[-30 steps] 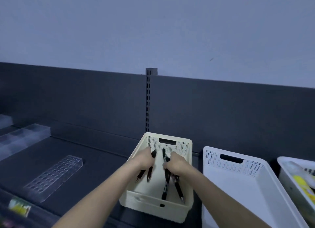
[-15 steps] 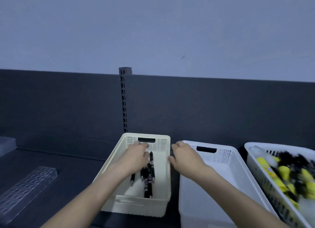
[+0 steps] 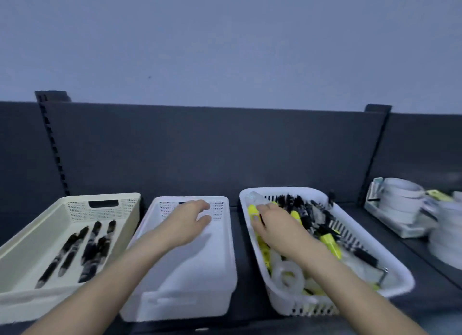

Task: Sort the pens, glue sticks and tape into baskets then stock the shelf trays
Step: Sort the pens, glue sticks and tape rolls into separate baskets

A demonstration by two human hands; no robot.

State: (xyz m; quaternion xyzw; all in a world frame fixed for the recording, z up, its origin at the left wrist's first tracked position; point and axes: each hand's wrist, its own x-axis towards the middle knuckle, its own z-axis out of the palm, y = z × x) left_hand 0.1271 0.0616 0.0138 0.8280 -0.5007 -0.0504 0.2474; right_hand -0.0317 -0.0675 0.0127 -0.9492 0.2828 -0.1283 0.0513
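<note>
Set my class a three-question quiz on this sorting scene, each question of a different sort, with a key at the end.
1. True or false: the cream basket holds only black pens.
2. Multiple choice: the right hand reaches into A) the cream basket, B) the middle white basket, C) the slotted basket of mixed stock.
3. Fill in: the ____ hand hovers over the middle white basket.

Key: 1 true. 2 C. 3 left, since the left hand is the one above it.
</note>
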